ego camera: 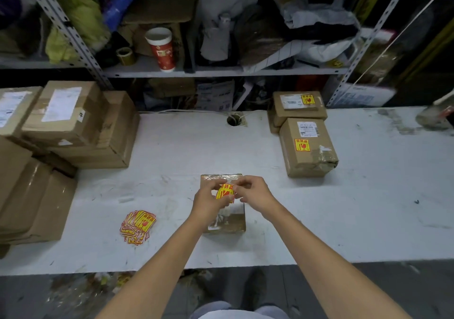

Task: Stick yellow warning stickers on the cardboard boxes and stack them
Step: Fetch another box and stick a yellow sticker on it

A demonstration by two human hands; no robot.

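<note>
Our left hand (208,202) curls round the lower edge of 1 yellow sticker (224,194), thumb and fingers pinching it. Our right hand (254,193) pinches its upper corner with the fingertips (we judge this grip is for peeling the backing, though the peel itself is too small to see). Both hold it just above the small cardboard box (229,222), which lies directly beneath them on the tabletop (172,151), so the sticker can go straight down. Left of the left hand lies the loose sticker pile (137,226), near enough to reach easily. Beyond the right hand, 2 stickered boxes (308,146) sit touching, apparently done. Far to the left, the plain boxes (68,119) wait in a heap, kept well apart from those.
</note>
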